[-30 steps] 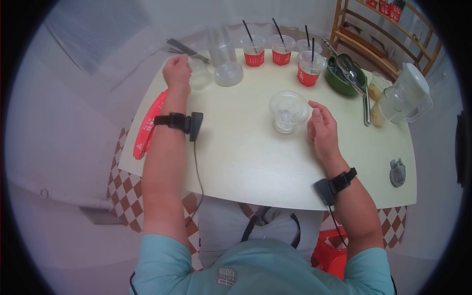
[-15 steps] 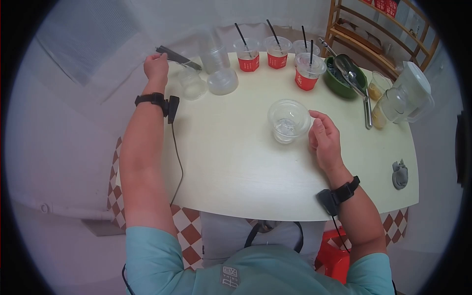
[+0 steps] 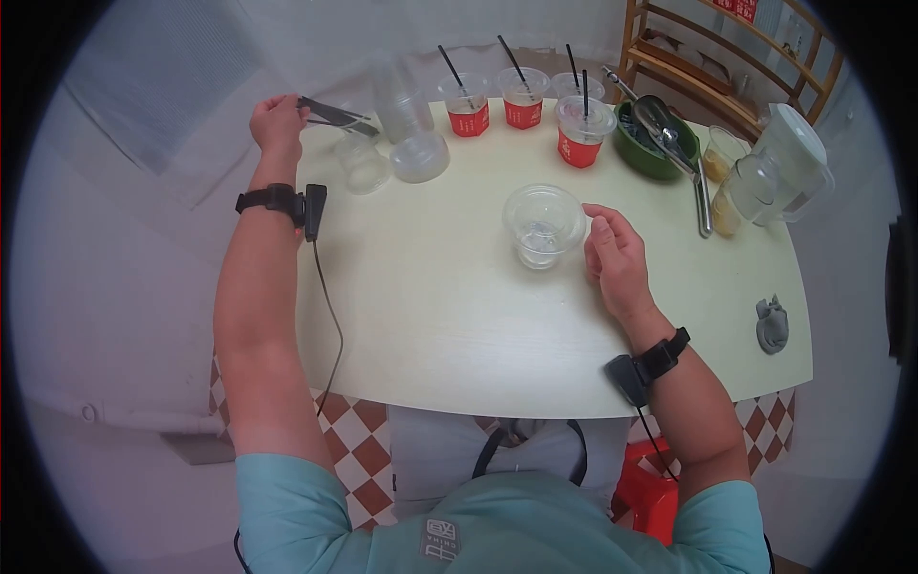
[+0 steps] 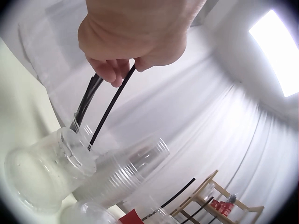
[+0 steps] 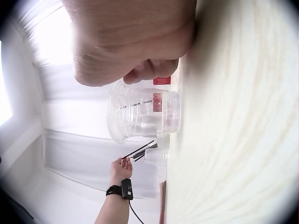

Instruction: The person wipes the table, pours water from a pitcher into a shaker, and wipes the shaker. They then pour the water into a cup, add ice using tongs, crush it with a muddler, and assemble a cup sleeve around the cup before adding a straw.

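Observation:
At the table's back left corner, my left hand [image 3: 277, 122] pinches a black straw [image 4: 112, 102] near its upper end. The straw slants up apart from a bundle of black straws [image 4: 86, 100] standing in a clear plastic container [image 3: 361, 165]. My right hand [image 3: 617, 256] rests its edge on the table with loosely bent fingers, right beside a clear plastic cup [image 3: 543, 225]. Its index fingertip is at the cup's rim in the head view. The cup stands upright without a straw or red band.
Stacked clear cups [image 3: 402, 110] stand beside the straw container. Several red-banded cups with straws [image 3: 469, 117] line the back. A green bowl [image 3: 650, 158] with a scoop and tongs, a pitcher [image 3: 798, 163] and a grey cloth [image 3: 772, 325] are at the right.
My left hand has moved left and back to the straws and now pinches one, drawn apart from the bundle. My right hand has stayed beside the clear cup.

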`<state>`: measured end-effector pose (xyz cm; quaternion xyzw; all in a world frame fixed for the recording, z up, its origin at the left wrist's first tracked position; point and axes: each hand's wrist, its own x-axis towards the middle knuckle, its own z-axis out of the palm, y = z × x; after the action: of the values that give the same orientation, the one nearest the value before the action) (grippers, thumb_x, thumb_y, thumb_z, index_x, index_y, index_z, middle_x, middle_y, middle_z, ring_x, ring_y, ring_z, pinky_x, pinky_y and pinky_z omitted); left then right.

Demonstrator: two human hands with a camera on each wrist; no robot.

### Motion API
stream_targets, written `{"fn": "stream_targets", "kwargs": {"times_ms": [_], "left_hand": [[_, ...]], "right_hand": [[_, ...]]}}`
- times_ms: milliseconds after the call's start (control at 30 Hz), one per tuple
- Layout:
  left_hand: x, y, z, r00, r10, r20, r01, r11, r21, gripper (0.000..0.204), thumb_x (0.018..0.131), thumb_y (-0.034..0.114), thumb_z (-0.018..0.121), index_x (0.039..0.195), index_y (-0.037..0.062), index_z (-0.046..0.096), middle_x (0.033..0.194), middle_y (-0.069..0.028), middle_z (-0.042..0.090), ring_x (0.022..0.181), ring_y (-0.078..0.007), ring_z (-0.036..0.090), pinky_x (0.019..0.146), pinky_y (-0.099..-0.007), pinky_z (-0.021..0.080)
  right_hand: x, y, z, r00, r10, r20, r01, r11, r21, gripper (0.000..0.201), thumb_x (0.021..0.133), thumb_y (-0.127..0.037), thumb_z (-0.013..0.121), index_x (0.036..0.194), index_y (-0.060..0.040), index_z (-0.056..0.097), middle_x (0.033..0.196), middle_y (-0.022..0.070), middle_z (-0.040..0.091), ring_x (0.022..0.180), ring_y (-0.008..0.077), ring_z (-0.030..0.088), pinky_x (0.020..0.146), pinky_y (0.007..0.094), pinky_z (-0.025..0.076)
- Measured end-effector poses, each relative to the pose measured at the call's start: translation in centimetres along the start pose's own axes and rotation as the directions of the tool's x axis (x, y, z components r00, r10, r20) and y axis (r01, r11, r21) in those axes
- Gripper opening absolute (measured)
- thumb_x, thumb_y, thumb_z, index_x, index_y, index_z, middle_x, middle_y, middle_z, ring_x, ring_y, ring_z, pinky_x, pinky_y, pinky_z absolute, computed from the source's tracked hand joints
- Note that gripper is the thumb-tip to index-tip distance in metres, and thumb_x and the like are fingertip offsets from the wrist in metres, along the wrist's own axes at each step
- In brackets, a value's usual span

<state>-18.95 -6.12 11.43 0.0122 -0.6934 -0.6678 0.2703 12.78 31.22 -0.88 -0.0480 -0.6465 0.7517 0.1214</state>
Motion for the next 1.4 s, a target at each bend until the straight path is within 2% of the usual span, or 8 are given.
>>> {"fn": "stream_targets", "kwargs": {"times_ms": [200,300,400,600,800,1100,1167,1400], "left_hand": [[-2.5,6.3,-1.3,0.988,0.154,0.006,-0.151,0.975,-0.162,0.021,0.093,0.006,0.066,0.109,0.0013,0.053,0.103,-0.0135,0.07,0.082,-0.0203,0.072,0.066,-0.0268,0.055],[-7.7,9.2,-1.3,0.975,0.167,0.143,-0.111,0.935,-0.336,0.022,0.097,0.006,0.063,0.114,0.0004,0.05,0.11,-0.0168,0.07,0.091,-0.0225,0.071,0.073,-0.0282,0.057],[-14.4,10.0,-0.2,0.93,0.185,0.319,-0.045,0.915,-0.4,0.016,0.102,0.008,0.058,0.116,0.0021,0.052,0.118,-0.0179,0.068,0.101,-0.0245,0.07,0.08,-0.0303,0.058],[-23.1,8.5,2.6,0.862,0.235,0.45,-0.002,0.888,-0.459,0.019,0.102,0.007,0.057,0.118,-0.0008,0.051,0.116,-0.019,0.069,0.099,-0.0246,0.071,0.079,-0.0303,0.058],[-25.2,8.5,4.0,0.83,0.291,0.476,-0.053,0.89,-0.452,0.019,0.101,0.004,0.057,0.119,-0.0011,0.053,0.113,-0.0166,0.07,0.1,-0.0223,0.07,0.08,-0.0309,0.056],[-27.7,7.1,5.9,0.691,0.432,0.579,-0.109,0.855,-0.507,0.02,0.101,0.002,0.055,0.121,0.0033,0.055,0.117,-0.0146,0.069,0.105,-0.0225,0.067,0.091,-0.0371,0.053],[-28.9,7.0,6.3,0.645,0.372,0.667,-0.054,0.893,-0.446,0.02,0.102,0.003,0.054,0.122,0.002,0.055,0.116,-0.0159,0.07,0.105,-0.0229,0.067,0.094,-0.0371,0.052],[-29.2,7.0,6.7,0.644,0.323,0.693,0.063,0.881,-0.469,0.028,0.107,0.011,0.047,0.134,0.0032,0.043,0.115,-0.0177,0.068,0.103,-0.0254,0.067,0.095,-0.0381,0.051]], "right_hand": [[0.0,-0.1,0.2,1.0,-0.013,-0.009,0.013,1.0,0.003,0.038,0.106,-0.033,0.054,0.126,-0.0018,0.06,0.067,-0.0079,0.046,0.059,0.0022,0.04,0.051,0.0202,0.033],[0.0,0.2,-0.2,1.0,-0.015,-0.011,0.015,1.0,-0.012,0.039,0.104,-0.03,0.059,0.129,-0.0003,0.059,0.068,-0.0074,0.049,0.062,0.0028,0.044,0.056,0.021,0.037],[0.1,0.3,-0.4,0.999,-0.046,0.008,0.047,0.994,-0.102,0.046,0.096,-0.025,0.067,0.133,0.0019,0.057,0.069,-0.0057,0.053,0.067,0.004,0.049,0.065,0.0223,0.042],[-0.1,-0.1,-0.5,0.997,-0.068,0.022,0.07,0.988,-0.14,0.044,0.096,-0.023,0.067,0.131,0.0016,0.058,0.068,-0.0064,0.053,0.065,0.0032,0.046,0.063,0.0224,0.039],[0.0,0.2,-0.5,0.997,-0.076,0.013,0.077,0.988,-0.135,0.042,0.095,-0.023,0.067,0.129,0.0014,0.059,0.067,-0.0066,0.053,0.064,0.0031,0.045,0.062,0.0228,0.039],[-0.1,-0.1,-0.4,0.997,-0.078,0.021,0.08,0.987,-0.138,0.041,0.095,-0.023,0.067,0.128,0.0014,0.059,0.067,-0.0066,0.053,0.064,0.0031,0.045,0.062,0.0234,0.039],[0.0,0.0,-0.5,0.996,-0.088,0.022,0.091,0.984,-0.151,0.041,0.095,-0.023,0.067,0.128,0.0014,0.059,0.066,-0.0067,0.052,0.063,0.0031,0.045,0.062,0.0234,0.039],[0.0,0.2,-0.5,0.994,-0.105,0.017,0.107,0.981,-0.16,0.041,0.096,-0.023,0.068,0.127,0.0012,0.059,0.066,-0.0072,0.051,0.063,0.003,0.043,0.061,0.0233,0.038]]}}
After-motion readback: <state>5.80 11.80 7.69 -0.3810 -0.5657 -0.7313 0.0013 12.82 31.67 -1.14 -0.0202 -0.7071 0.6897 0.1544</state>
